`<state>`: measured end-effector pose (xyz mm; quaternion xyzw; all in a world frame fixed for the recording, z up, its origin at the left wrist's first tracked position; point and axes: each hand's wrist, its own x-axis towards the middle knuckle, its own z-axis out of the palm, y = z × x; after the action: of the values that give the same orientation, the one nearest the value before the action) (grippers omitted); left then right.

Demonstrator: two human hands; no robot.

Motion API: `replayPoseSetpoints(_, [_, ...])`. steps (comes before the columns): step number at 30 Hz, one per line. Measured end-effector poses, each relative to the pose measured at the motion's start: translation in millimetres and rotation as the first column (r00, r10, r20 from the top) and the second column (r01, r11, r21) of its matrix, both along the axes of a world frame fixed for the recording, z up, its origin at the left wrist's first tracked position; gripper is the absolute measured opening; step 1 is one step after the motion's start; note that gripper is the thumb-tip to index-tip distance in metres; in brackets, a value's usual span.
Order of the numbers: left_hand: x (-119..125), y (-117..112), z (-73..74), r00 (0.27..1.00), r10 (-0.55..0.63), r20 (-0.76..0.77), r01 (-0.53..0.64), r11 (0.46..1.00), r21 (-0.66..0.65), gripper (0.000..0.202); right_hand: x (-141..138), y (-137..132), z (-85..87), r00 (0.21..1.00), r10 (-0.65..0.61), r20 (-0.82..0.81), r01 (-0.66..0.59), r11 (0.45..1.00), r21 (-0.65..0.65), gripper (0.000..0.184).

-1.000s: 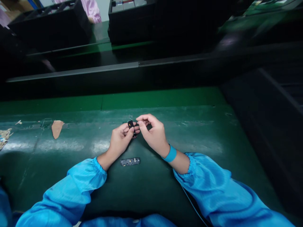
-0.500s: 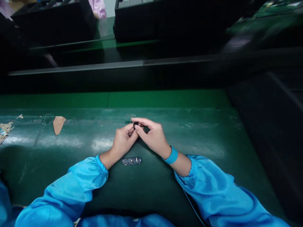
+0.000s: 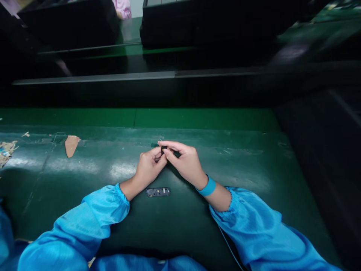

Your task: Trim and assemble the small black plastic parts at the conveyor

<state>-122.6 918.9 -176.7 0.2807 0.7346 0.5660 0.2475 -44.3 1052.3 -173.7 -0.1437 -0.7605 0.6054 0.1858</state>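
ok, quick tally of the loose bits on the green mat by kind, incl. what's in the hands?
Small black part pinched between left hand and right hand: 1
Narrow dark circuit board, lying flat near the wrists: 1
Brown torn scrap, on the left: 1
Pale scrap pile, at the left edge: 1
Total: 4

This was a factory assembly line: a long green worktop (image 3: 225, 165) ran beside a conveyor rail (image 3: 175, 74), black trays (image 3: 180, 22) sat stacked beyond, a small circuit board (image 3: 158, 192) lay on the mat, and the worker wore blue anti-static sleeves (image 3: 93, 222) and a wrist strap (image 3: 207, 186).
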Motion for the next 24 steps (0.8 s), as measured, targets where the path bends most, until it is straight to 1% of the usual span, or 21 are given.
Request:
replayPoseSetpoints(5, [-0.1, 0.4, 1.0, 1.0, -0.011, -0.027, 0.011, 1.0, -0.013, 0.02, 0.1, 1.8, -1.0, 1.0, 0.023, 0.0, -0.023, 0.999, -0.043, 0.028])
replayPoseSetpoints(11, [-0.6, 0.3, 1.5, 0.991, -0.021, -0.13, 0.014, 0.998, -0.059, 0.022, -0.7, 2.4, -0.5, 1.0, 0.023, -0.011, -0.024, 0.997, -0.068, 0.027])
replayPoseSetpoints(15, [0.6, -0.8, 1.9, 0.977, -0.024, -0.214, 0.006, 0.996, -0.088, 0.02, -0.7, -0.5, 1.7, 1.0, 0.005, -0.014, -0.006, 0.999, -0.052, 0.026])
replayPoseSetpoints(19, [1.0, -1.7, 3.3, 0.97, -0.036, -0.239, 0.013, 0.995, -0.096, 0.017, -0.1, -4.4, 2.4, 0.999, -0.049, -0.023, 0.049, 0.999, -0.008, 0.027])
replayPoseSetpoints(21, [0.1, -1.3, 4.1, 0.978, -0.043, -0.203, 0.027, 0.996, -0.079, 0.019, -0.6, -4.4, 1.7, 0.997, -0.066, -0.036, 0.064, 0.997, -0.049, 0.026])
replayPoseSetpoints(22, [-0.5, -0.8, 4.5, 0.987, -0.044, -0.156, 0.036, 0.998, -0.052, 0.021, -1.1, -3.7, 1.4, 0.997, -0.068, -0.042, 0.064, 0.993, -0.102, 0.025])
replayPoseSetpoints(24, [-2.1, 0.3, 5.1, 0.998, -0.065, -0.008, 0.065, 0.998, 0.019, 0.027, -2.5, -1.7, 1.1, 0.997, -0.054, -0.049, 0.042, 0.974, -0.221, 0.023])
